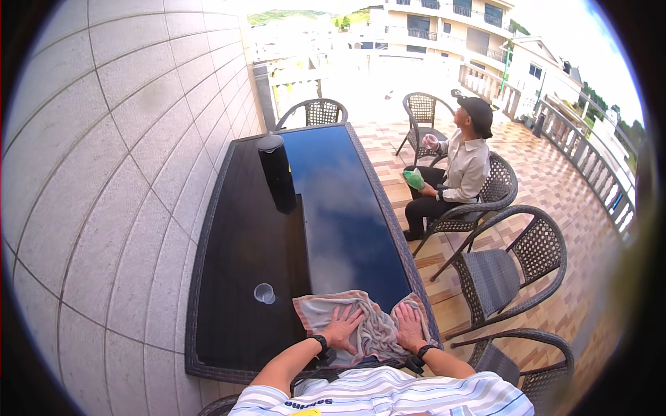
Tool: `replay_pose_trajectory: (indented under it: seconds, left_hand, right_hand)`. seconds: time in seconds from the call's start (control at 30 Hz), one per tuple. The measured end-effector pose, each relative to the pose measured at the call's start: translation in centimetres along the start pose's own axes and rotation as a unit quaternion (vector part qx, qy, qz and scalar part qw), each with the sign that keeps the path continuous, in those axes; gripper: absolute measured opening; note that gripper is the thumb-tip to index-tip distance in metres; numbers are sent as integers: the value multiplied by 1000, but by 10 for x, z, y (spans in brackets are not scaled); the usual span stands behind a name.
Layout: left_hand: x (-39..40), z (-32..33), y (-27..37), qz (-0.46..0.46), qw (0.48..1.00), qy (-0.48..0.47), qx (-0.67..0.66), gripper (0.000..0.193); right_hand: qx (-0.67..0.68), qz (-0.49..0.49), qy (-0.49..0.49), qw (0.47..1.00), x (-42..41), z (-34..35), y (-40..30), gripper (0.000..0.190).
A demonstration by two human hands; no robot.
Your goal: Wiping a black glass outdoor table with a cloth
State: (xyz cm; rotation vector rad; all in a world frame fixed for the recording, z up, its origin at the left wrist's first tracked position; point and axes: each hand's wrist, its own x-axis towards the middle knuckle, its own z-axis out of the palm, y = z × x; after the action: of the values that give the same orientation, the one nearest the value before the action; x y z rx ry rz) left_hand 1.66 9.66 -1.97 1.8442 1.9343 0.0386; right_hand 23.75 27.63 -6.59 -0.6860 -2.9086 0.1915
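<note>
A pinkish-grey cloth towel [359, 317] with a peach-coloured border lies on the near right corner of a glass-topped table [244, 249]. Its middle is bunched into folds. My left hand [343, 326] presses on the towel's left part, palm down with fingers spread. Flat on its right part, by the table's edge, rests my right hand [410, 326], fingers slightly apart. Left of the towel stands a small clear plastic cup [265, 294]. Farther back on the glass is a tall dark container with a grey lid [270, 142], its lower part merging with its reflection.
A tiled wall [130, 171] runs along the table's left side. On the right, a seated person [463, 166] holds a green packet [414, 178]. Wicker armchairs [489, 275] stand along that side, and another chair [318, 112] is at the far end. A balustrade [583, 151] borders the terrace.
</note>
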Motion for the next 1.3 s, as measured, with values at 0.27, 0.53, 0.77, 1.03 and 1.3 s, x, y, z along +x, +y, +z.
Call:
replay_pose_trajectory:
  seconds: [0.27,0.53,0.77,1.03,1.3]
  left_hand:
    - [0,3,-2,27,999,20,-6,131]
    - [5,-1,-2,147,986,-8,74,127]
    - [15,-26,-2,213,977,-16,18,117]
    - [16,-46,1,209,978,-13,20,109]
    - [21,-24,0,201,980,5,9,103]
  right_hand:
    - [48,8,-15,999,-5,-5,4,70]
    - [142,-35,-88,985,-40,-31,21,79]
    - [135,-1,-108,985,-22,-44,3,81]
    - [135,22,-143,980,-22,-47,2,80]
    - [147,25,-129,980,-18,-58,-1,78]
